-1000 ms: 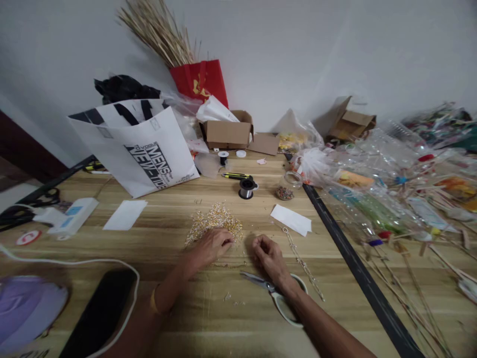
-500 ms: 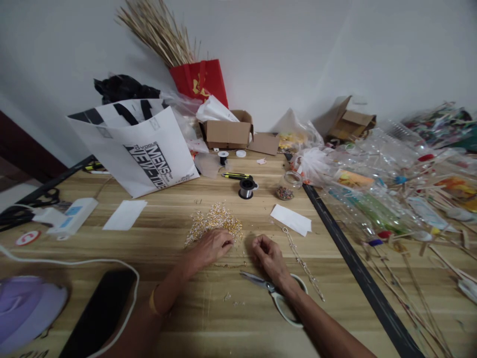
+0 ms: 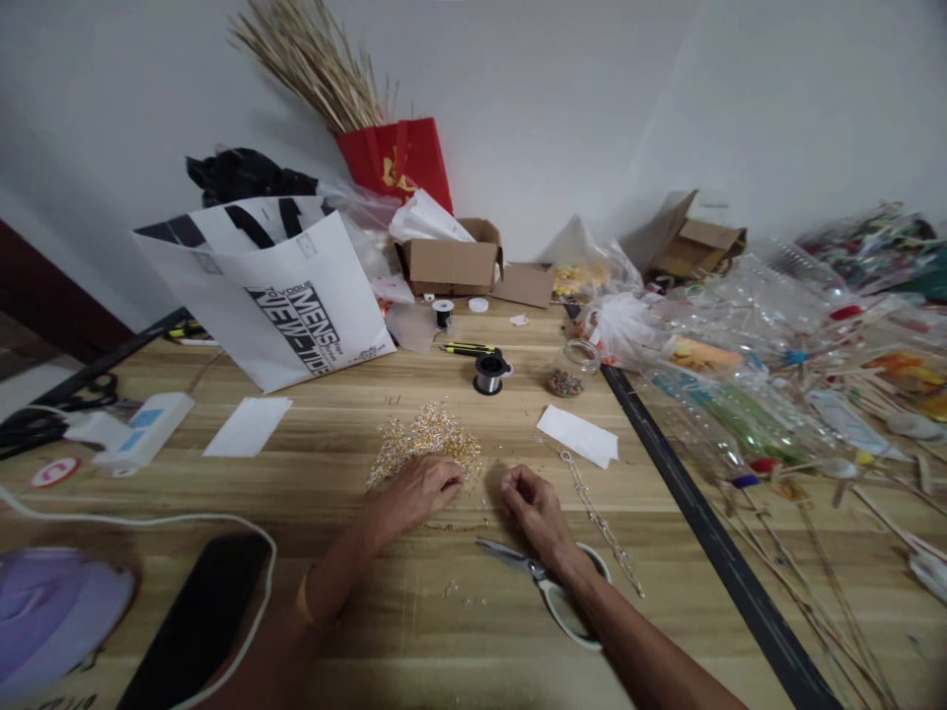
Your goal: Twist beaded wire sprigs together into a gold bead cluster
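My left hand [image 3: 427,483] rests at the front edge of a pile of small gold and clear beads [image 3: 425,434], its fingers curled together. My right hand [image 3: 534,505] is closed a short way to the right, thumb against the fingers. Anything inside either hand is too small or hidden to make out. A thin gold chain [image 3: 455,527] lies on the wood just below my left hand. White-handled scissors [image 3: 544,582] lie partly under my right wrist, blades pointing left. Right of that hand is a beaded chain [image 3: 596,513] with a ring at its top.
Beyond the beads stand a wire spool [image 3: 489,375], a yellow-black cutter [image 3: 472,349] and a glass jar [image 3: 568,373]. A white bag [image 3: 273,296] is at the back left. Plastic bottles [image 3: 755,394] crowd the right side. A black phone [image 3: 199,621] and white cable [image 3: 270,582] lie front left.
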`<act>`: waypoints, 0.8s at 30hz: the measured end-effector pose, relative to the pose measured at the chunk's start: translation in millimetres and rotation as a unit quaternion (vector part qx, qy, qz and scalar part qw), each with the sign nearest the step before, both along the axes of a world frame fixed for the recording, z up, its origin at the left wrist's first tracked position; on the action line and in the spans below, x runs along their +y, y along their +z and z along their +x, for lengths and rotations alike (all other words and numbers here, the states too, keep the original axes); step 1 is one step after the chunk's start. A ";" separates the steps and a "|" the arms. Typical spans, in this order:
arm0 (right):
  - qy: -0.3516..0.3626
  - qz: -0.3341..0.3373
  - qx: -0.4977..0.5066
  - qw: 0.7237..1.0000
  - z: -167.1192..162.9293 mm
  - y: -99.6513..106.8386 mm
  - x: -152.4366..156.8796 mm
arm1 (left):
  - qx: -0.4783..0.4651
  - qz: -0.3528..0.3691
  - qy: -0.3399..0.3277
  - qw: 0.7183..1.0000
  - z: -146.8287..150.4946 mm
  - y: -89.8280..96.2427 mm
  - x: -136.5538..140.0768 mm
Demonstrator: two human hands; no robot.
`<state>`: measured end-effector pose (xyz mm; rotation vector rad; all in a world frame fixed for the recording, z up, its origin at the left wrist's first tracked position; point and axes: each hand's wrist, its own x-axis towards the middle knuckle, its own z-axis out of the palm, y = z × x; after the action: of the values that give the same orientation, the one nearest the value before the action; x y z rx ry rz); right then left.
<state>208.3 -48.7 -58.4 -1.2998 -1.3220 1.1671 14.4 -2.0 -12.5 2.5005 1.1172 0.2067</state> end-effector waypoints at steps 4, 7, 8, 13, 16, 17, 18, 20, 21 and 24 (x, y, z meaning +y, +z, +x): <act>0.001 -0.006 0.000 1.000 -0.1 0.4 -0.3 | -0.013 -0.002 -0.003 1.000 -0.9 -0.7 0.5; 0.001 -0.011 0.003 1.000 -0.3 0.7 -0.4 | -0.009 -0.001 -0.004 1.000 -1.2 -0.6 0.7; 0.000 -0.010 0.001 1.000 -0.4 0.6 -0.3 | -0.007 0.000 -0.004 1.000 -1.2 -0.3 0.6; -0.003 -0.008 0.007 1.000 -0.5 -1.2 0.2 | 0.008 0.005 -0.005 1.000 -0.6 0.4 -0.1; -0.003 -0.007 0.012 1.000 -0.5 -1.7 0.3 | 0.008 0.010 -0.008 1.000 -1.0 0.1 -0.7; -0.004 -0.005 0.012 1.000 -0.4 -1.7 0.3 | 0.006 0.012 -0.009 1.000 -1.3 -0.1 -0.9; -0.005 -0.003 0.011 1.000 -0.3 -1.8 0.3 | 0.003 0.013 -0.010 1.000 -1.5 -0.2 -1.1; -0.005 -0.006 0.012 1.000 0.0 -2.1 0.4 | -0.001 0.016 -0.012 1.000 -2.0 -0.7 -1.2; -0.003 -0.009 0.012 1.000 0.1 -2.3 0.5 | -0.003 0.018 -0.013 1.000 -2.2 -1.1 -1.1; -0.003 -0.013 0.010 1.000 0.2 -2.9 0.6 | -0.007 0.019 -0.013 1.000 -2.7 -3.2 -0.7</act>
<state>208.5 -48.1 -61.3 -1.3065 -1.2926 1.1939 11.6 -2.6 -15.7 2.5411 1.0830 0.2404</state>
